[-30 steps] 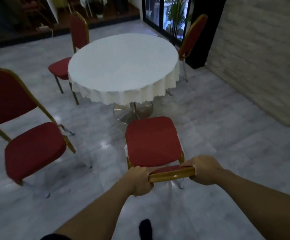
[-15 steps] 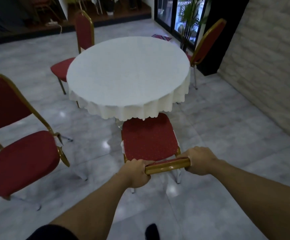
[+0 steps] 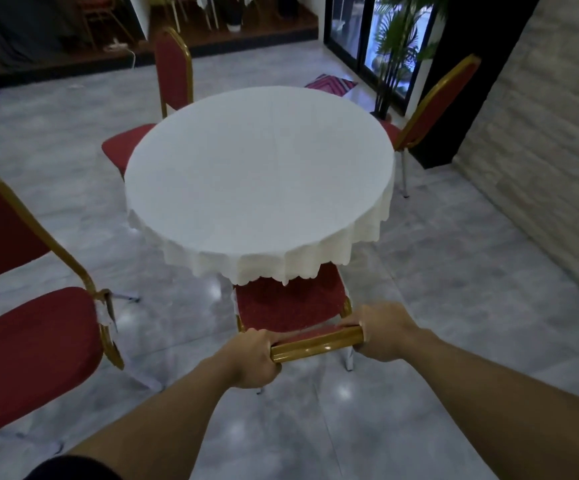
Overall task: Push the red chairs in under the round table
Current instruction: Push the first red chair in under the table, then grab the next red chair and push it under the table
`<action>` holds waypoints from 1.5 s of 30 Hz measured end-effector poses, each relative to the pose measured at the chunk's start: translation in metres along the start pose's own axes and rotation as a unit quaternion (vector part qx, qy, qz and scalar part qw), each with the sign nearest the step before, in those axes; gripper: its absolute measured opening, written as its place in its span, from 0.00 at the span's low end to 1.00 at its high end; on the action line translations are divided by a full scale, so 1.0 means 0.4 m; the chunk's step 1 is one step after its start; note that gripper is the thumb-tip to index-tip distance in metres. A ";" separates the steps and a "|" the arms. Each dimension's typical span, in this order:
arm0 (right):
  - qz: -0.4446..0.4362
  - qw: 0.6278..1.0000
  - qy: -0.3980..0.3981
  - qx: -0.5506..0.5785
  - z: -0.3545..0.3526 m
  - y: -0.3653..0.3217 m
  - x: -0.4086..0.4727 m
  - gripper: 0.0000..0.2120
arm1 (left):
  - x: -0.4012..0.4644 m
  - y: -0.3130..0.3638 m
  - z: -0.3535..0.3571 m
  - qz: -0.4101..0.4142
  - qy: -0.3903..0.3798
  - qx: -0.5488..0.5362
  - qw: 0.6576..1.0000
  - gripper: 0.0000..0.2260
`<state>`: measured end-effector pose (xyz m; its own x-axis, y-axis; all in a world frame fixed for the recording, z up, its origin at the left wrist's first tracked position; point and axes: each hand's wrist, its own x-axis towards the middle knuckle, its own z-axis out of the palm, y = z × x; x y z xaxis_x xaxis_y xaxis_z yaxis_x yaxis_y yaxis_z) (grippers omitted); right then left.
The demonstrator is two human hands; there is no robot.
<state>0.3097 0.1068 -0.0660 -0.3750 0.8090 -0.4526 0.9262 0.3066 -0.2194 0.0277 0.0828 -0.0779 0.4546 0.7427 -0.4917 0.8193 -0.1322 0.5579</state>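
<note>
Your left hand [image 3: 253, 362] and right hand [image 3: 383, 332] are both clenched on the gold top rail of the near red chair [image 3: 291, 303], one at each end. Ahead, the round table [image 3: 260, 174] in its white cloth overhangs the front of that chair's seat. Three other red chairs stand around it: left chair [image 3: 28, 348], far chair [image 3: 172, 77], right chair [image 3: 433, 105].

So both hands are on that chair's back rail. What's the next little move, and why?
Probably keep pushing the chair straight ahead a little more. The left hand and right hand grip the gold top rail, and only the seat's front edge sits under the tablecloth; most of the red seat is not under the round table.
</note>
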 end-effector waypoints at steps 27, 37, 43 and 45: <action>0.107 0.977 0.103 0.153 -0.568 0.645 -0.049 0.48 | 0.496 0.802 -0.350 -0.079 0.166 0.110 0.977 0.32; 0.152 0.972 0.130 0.124 -0.812 0.966 -0.003 0.43 | 0.841 1.052 -0.533 -0.015 0.157 0.174 0.972 0.34; 0.188 0.963 0.142 0.134 -0.921 1.154 0.049 0.48 | 1.015 1.207 -0.613 0.014 0.154 0.171 0.973 0.28; 0.189 0.960 0.149 0.140 -0.953 1.216 0.069 0.55 | 1.086 1.234 -0.637 0.013 0.146 0.172 0.974 0.28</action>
<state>0.7645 0.4694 0.1441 0.0528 0.9562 -0.2879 0.9313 -0.1512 -0.3314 0.5405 0.5075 0.1543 0.3994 0.8843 -0.2416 0.9003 -0.3286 0.2855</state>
